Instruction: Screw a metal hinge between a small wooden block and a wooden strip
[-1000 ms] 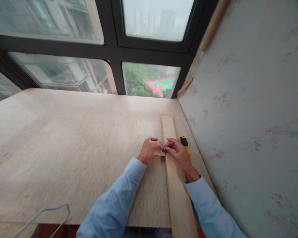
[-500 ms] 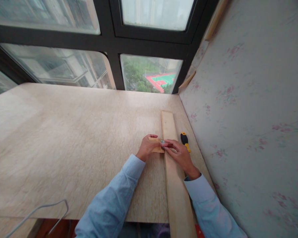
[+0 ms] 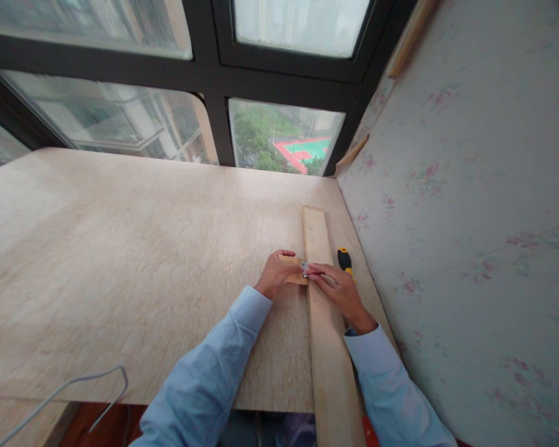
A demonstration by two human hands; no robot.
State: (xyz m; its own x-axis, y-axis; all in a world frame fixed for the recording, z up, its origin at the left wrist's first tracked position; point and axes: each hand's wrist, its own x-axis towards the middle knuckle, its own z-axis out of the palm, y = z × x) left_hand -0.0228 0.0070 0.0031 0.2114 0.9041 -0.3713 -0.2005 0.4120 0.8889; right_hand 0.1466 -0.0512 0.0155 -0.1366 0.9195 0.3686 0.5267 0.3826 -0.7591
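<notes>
My left hand [image 3: 274, 274] is closed on a small flat tan piece [image 3: 297, 279], which looks like thin wood and meets the left edge of a long pale wooden board [image 3: 333, 360]. Between the fingertips of my right hand [image 3: 339, 290] is a small silver metal piece [image 3: 304, 268], pinched and held at the right end of the tan piece. Its exact kind is too small to make out. The right hand is over the board. Just beyond it, a tool with a black and yellow handle [image 3: 345, 259] lies right of the board, partly hidden by that hand.
The board lies lengthwise on a beige marbled surface [image 3: 144, 261] and sticks out past its near edge. A grey cable [image 3: 84, 377] hangs over the front left edge. On the right rises a floral-papered wall [image 3: 470, 217]; dark-framed windows [image 3: 286, 81] stand at the back.
Both hands stay almost in place, still holding the tan piece and the metal piece. The silver metal piece shows a little more between the fingers. My view has shifted slightly.
</notes>
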